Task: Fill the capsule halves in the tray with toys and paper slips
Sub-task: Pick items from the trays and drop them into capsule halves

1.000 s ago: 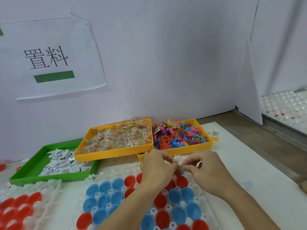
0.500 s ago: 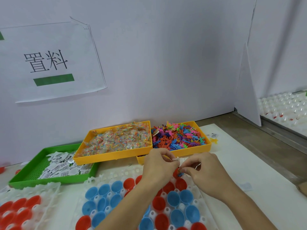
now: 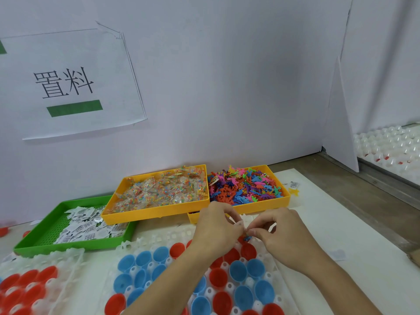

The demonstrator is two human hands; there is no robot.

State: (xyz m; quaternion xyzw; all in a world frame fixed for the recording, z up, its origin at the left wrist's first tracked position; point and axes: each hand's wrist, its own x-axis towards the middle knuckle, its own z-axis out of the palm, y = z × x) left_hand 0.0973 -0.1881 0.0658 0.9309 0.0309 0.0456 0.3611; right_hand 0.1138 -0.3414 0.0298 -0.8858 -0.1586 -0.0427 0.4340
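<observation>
A white capsule tray (image 3: pixel 172 236) in front of me holds several blue and red capsule halves (image 3: pixel 238 270). Over its far edge my left hand (image 3: pixel 216 226) and my right hand (image 3: pixel 279 233) meet fingertip to fingertip. My right hand pinches small toys (image 3: pixel 247 238), blue and red, just above a red half. My left hand pinches something small and white, probably a paper slip. Behind the hands stand a yellow bin of coloured toy figures (image 3: pixel 245 187), a yellow bin of bead packets (image 3: pixel 159 192) and a green tray of paper slips (image 3: pixel 86 226).
A second capsule tray with red halves (image 3: pixel 29 285) lies at the lower left. A white partition wall with a printed sign (image 3: pixel 66 85) stands close behind the bins. Trays of clear capsule halves (image 3: pixel 391 146) sit at the far right. A loose slip (image 3: pixel 294 184) lies beside the toy bin.
The hands stay together at the tray's far edge, with only small finger movements. The view has tilted slightly.
</observation>
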